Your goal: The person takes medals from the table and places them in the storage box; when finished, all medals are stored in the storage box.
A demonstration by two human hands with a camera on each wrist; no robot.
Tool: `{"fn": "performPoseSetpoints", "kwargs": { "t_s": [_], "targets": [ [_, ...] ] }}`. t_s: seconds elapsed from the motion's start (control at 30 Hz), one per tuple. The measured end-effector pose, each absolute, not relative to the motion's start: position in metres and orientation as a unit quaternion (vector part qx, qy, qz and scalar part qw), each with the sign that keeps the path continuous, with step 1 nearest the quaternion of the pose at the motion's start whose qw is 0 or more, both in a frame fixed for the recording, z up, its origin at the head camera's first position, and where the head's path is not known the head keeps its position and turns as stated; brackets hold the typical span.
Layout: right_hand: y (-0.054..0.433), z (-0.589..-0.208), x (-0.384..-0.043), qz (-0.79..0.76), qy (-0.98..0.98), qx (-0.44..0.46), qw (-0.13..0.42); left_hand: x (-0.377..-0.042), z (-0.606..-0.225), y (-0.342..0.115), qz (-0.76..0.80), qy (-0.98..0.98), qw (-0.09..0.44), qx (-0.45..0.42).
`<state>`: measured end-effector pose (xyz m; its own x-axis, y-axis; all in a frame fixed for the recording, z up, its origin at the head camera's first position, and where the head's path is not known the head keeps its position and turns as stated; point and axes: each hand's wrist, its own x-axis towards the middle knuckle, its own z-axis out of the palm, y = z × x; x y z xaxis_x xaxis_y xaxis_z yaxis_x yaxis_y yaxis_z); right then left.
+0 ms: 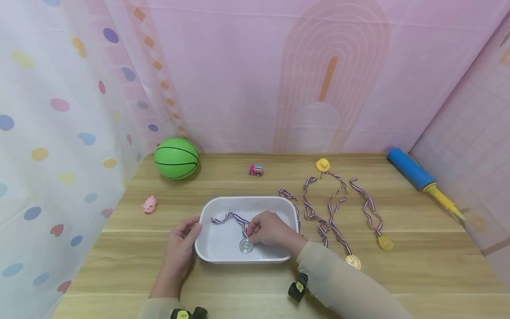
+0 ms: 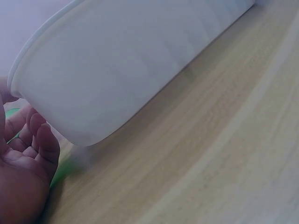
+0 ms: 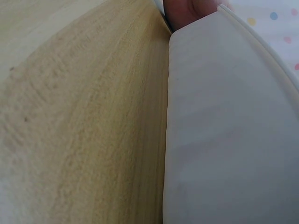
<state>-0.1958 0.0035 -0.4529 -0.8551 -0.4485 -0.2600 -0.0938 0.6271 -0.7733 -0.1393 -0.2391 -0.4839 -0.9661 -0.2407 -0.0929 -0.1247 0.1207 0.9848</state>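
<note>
A white plastic basin (image 1: 223, 254) stands on the wooden table. At its left end my left hand (image 1: 181, 243) grips the rim, thumb at the edge and fingers curled against the outside; the left wrist view shows these fingers (image 2: 46, 142) beside the basin wall (image 2: 107, 70). Inside the basin lies a silver medal (image 1: 246, 246) on a striped ribbon (image 1: 229, 215) that trails to the left. My right hand (image 1: 268, 228) reaches over the basin's right side and pinches the medal where its ribbon joins. The right wrist view shows mostly the basin's outer wall (image 3: 224, 116).
Gold medals (image 1: 353, 262) with tangled striped ribbons (image 1: 334, 226) lie right of the basin, another gold medal (image 1: 385, 243) farther right. Around them are a blue-and-yellow pump (image 1: 414, 170), a rubber duck (image 1: 322, 165), a toy truck (image 1: 256, 170), a green ball (image 1: 176, 158) and a pink pig (image 1: 149, 204).
</note>
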Motion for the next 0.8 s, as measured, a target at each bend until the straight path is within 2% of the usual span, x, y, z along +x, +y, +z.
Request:
{"fn": "performPoseSetpoints", "kwargs": {
  "t_s": [0.8],
  "targets": [
    [0.0048,-0.4489,-0.1925,-0.354,0.897,-0.168,0.206,-0.1403,-0.4834,-0.2385,-0.679,-0.722,0.049,0.122]
  ]
}}
